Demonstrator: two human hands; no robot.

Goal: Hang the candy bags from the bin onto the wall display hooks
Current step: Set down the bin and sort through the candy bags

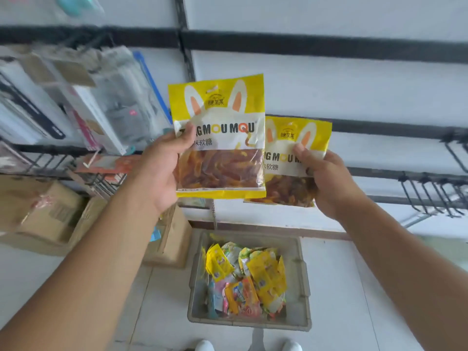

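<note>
White wall (354, 92) with black rails; empty hooks (428, 196) at lower right, likely the target. Bin (249, 322) sits on the floor below both hands, more bags inside. Left hand (162, 173) pinches a yellow candy bag (220, 148) at its edge, header kept free for hooking. Right hand (329, 181) grips a second bag (283, 153), tucked partly behind the first.

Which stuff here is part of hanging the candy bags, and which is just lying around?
Job: left hand, holding one yellow candy bag; right hand, holding a second yellow bag; grey bin; empty wall hooks.
Lying about: cardboard boxes; packaged goods hung at left.
</note>
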